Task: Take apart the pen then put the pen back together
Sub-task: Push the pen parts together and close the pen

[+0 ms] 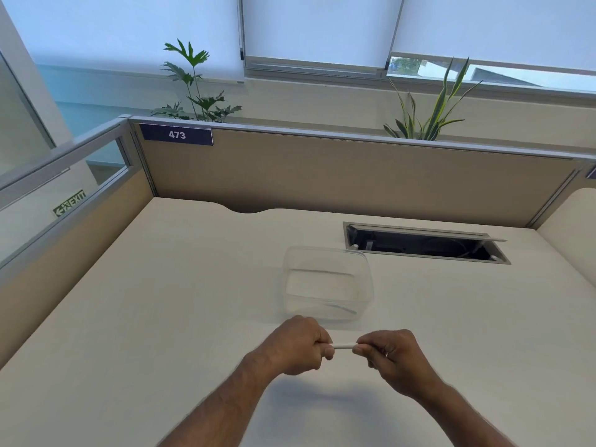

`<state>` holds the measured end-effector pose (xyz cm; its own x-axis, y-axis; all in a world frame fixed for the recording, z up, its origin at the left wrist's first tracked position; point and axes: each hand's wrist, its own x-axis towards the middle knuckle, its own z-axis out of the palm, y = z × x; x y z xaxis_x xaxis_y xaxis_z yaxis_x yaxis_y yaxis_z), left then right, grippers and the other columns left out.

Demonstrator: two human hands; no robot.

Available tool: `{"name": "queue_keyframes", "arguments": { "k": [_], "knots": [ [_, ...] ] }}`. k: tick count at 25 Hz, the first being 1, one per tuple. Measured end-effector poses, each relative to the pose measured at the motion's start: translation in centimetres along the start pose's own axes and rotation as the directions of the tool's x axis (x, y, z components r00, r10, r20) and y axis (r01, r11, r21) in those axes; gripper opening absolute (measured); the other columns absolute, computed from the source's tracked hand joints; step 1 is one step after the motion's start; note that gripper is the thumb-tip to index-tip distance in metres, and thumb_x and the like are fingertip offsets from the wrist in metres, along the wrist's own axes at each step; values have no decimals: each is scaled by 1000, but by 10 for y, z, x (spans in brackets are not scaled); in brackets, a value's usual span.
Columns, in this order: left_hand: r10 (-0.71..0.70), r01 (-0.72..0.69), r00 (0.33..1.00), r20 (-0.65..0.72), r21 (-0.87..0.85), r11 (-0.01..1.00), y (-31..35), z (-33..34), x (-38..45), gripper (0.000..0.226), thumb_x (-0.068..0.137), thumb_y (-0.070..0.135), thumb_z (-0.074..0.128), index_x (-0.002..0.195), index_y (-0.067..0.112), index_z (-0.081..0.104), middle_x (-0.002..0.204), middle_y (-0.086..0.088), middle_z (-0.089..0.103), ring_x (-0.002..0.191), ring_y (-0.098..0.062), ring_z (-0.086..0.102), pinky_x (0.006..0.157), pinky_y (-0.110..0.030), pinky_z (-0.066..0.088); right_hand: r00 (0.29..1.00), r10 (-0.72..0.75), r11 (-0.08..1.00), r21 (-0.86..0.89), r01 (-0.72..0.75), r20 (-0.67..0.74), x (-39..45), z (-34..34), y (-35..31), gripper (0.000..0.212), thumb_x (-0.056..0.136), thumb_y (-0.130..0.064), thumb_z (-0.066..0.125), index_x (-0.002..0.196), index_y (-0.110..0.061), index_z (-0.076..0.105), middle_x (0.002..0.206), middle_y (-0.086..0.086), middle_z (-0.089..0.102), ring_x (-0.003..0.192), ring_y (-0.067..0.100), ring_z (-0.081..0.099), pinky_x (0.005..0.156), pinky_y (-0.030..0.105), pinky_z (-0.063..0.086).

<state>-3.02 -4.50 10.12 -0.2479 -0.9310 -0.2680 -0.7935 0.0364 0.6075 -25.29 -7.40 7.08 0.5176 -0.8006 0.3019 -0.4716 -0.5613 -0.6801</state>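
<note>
The slim white plastic pen (344, 345) is held level above the pale cream surface (161, 301), clear of it. Only a short white section of barrel shows between the two fists; both ends are hidden inside them. The left hand (298, 345) is clenched around one end, its grip wrapped fully over the barrel. The right hand (392, 358) grasps the other end, thumb and fingertips pinched on it. Whether the parts are joined or separated cannot be told.

Just beyond the grip stands a clear rectangular plastic container (327, 282), with a thin faint item lying at its bottom. Further beyond and to the right of the grip, an open grey-framed cable hatch (425, 241) is set in the surface. A tan partition panel (338, 175) closes the far edge.
</note>
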Motion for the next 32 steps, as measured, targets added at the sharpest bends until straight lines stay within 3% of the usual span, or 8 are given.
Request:
{"name": "queue_keyframes", "arguments": {
  "k": [8,12,15,20,25,29,32],
  "knots": [
    [119,-78,961,-251,167,983,-2,9,-4,14,88,36,63,94,28,73,76,2,71,66,-15,57,63,-30,53,997,70,993,94,-67,-24,1,0,-2,22,85,-19,70,68,-33,72,44,-14,55,42,2,46,47,20,41],
    [30,-32,999,-21,-95,995,5,3,-4,23,96,34,55,93,21,73,92,4,74,81,-14,64,75,-32,53,999,38,999,39,-37,-27,2,-5,-1,12,84,-25,69,73,-26,73,45,-14,54,41,2,47,46,18,41],
    [-8,16,997,75,-113,993,7,1,-2,30,101,29,44,97,17,72,93,2,76,85,-12,65,79,-28,51,999,14,1000,17,-13,-34,1,-6,0,12,85,-28,68,74,-25,72,46,-13,54,42,1,47,46,16,40],
    [24,-25,1000,-11,-49,998,11,4,-1,27,99,26,50,88,18,73,83,-2,76,67,-9,60,66,-23,49,996,11,1000,-2,-11,-85,0,-2,2,22,88,-25,64,67,-20,67,50,-20,50,45,0,41,46,15,34],
    [49,-56,987,-156,-41,998,11,7,-3,16,93,23,61,94,19,77,84,-2,75,77,-16,65,74,-32,56,985,140,987,96,-131,-103,-3,6,-2,32,88,-28,59,56,-27,59,46,-13,44,45,3,35,46,18,28],
    [78,-61,954,-289,68,996,17,2,-6,18,87,31,70,103,25,76,94,3,75,87,-14,63,76,-26,51,955,288,934,243,-264,-68,-3,8,-4,36,86,-36,57,52,-25,58,42,-8,40,42,6,32,48,23,27],
    [34,-38,988,-153,-25,999,16,-7,-5,13,85,32,72,94,25,76,87,6,75,76,-10,65,72,-30,56,979,157,983,117,-142,-129,0,4,-7,35,90,-36,57,58,-22,59,46,-13,43,45,3,35,47,19,29]
  ]
}}
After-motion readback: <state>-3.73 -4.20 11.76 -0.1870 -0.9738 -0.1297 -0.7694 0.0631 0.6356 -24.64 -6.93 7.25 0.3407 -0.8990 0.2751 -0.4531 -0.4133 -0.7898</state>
